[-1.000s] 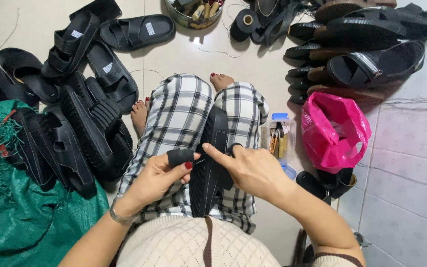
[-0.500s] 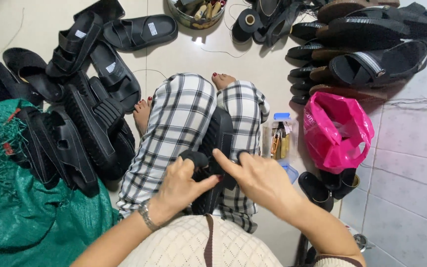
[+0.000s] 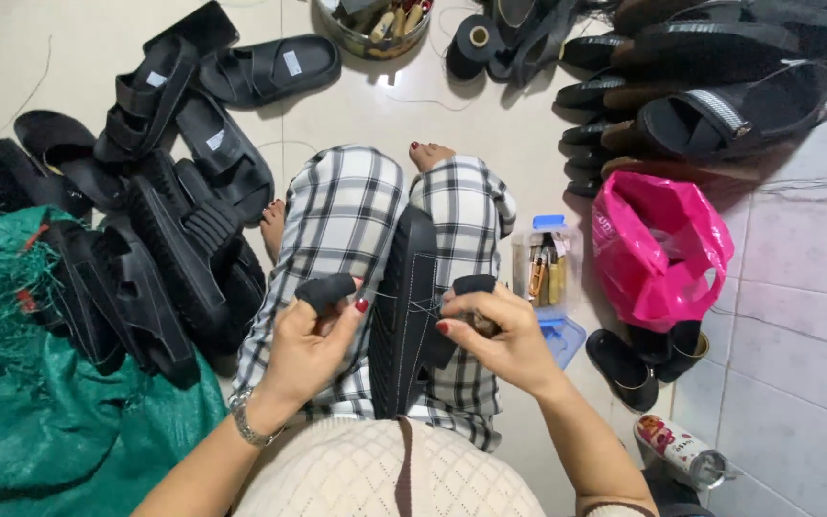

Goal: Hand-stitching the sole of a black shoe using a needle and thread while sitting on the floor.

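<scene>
At the centre of the frame, a black rubber sandal sole with pale stitching along its rim (image 3: 404, 316) stands on edge across a lap in black-and-white checked trousers (image 3: 342, 225). The left hand (image 3: 310, 347) sits just left of the sole, fingers curled and grasping a black strap end (image 3: 325, 290) that sticks up above the thumb. The right hand (image 3: 502, 340) sits just right of it, clenched around a second black strap end (image 3: 474, 284), with thin thread running across the sole between the two hands. A heap of finished black sandals (image 3: 160, 239) fills the left of the frame above a green woven sack (image 3: 40, 421). At right lie a pink plastic bag (image 3: 658, 249), a clear plastic box with a blue lid (image 3: 547, 273) and more dark sandals (image 3: 710, 96) in the upper right.
</scene>
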